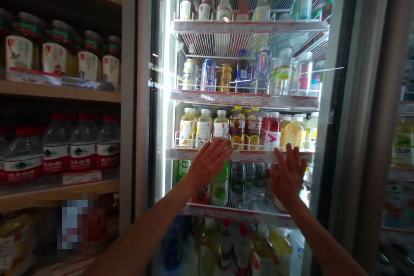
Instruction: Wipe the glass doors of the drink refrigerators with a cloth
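Note:
Both my arms reach forward at a lit drinks fridge. My left hand (210, 160) is stretched out with its fingers extended and holds nothing. It overlaps the shelf edge (181, 154) below a white-capped tea bottle (221, 124). Held up with fingers apart, my right hand (289, 172) is empty too. Behind its fingertips are a yellow drink bottle (294, 131) and a red drink bottle (271, 130). Faint reflections suggest glass in front of the shelves; I cannot tell whether either hand touches it. Clear water bottles (238, 183) stand between the hands, one shelf lower.
Higher fridge shelves hold cans (208, 74) and more bottles. On the left, an open wooden shelf (64, 90) carries jar-like bottles (55, 49) and red-capped water bottles (83, 144). Metal frames (362, 108) border the fridge. A patch at the lower left is pixelated.

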The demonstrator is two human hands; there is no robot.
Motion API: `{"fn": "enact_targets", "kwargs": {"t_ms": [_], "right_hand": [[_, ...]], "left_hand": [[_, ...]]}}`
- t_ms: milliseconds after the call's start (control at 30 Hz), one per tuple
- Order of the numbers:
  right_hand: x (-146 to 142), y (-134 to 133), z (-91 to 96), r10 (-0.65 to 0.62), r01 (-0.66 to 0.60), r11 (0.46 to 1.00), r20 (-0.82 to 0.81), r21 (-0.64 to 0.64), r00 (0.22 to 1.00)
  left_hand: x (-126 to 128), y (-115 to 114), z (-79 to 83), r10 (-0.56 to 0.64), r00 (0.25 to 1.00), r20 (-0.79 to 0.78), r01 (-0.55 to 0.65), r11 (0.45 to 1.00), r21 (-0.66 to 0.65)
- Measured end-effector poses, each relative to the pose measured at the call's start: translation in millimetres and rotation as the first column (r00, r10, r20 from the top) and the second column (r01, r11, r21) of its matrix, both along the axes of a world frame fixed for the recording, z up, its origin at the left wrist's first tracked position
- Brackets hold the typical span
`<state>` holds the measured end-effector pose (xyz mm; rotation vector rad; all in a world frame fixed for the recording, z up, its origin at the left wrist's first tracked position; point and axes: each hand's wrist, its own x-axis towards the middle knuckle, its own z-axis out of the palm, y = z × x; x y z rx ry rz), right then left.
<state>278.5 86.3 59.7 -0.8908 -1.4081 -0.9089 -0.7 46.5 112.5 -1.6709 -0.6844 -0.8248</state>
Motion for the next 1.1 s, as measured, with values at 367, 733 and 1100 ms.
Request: {"fn": "enact_targets", "kwargs": {"t_ms": [367,733,1100], "right_hand": [[2.0,0.6,-1.2,-0.038,0.036,0.999,0.051,0.035,0.998],[7.5,14.1,65.9,-0.045,0.051,0.995,-0.069,0.085,0.997],[1.9,12.4,59.2,-0.065,0.069,0.992,-0.034,0.103,0.997]], "left_hand": [[7.2,2.4,14.4,-0.006,0.996,0.089,0.004,1.000,0.021],[-9.2,2.6,32.2,0.000,0.973,0.232,-0.018,0.997,0.075],[-25.2,8.6,66.4,-0.009,0.957,0.290,-0.023,0.994,0.107]]}}
